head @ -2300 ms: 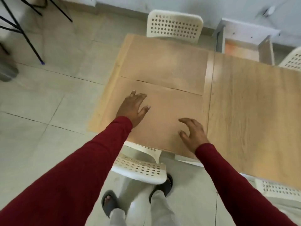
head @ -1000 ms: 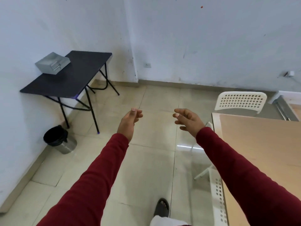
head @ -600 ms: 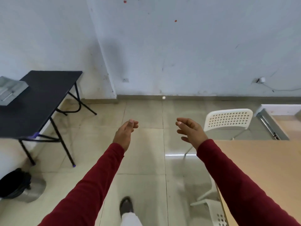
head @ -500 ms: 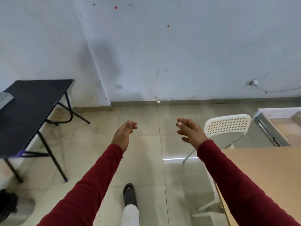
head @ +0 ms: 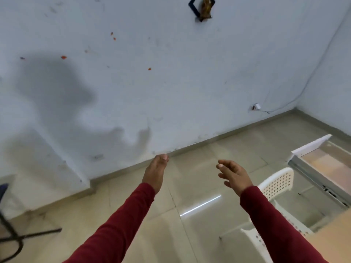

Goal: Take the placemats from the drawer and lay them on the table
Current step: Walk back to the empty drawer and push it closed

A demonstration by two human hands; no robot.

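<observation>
Red-sleeved hands, left [head: 155,170] and right [head: 233,174], hang empty and unclenched, drawer [head: 322,168] far right.

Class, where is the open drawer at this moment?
In the head view, the open drawer sits at the far right, beyond the white chair and right of the right hand.

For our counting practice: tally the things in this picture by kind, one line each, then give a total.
Hands: 2, left hand and right hand, both empty
White chairs: 1, chair
Open drawers: 1, drawer
Wooden tables: 1, table, corner only
Wall ornaments: 1, ornament
Total: 6
</observation>
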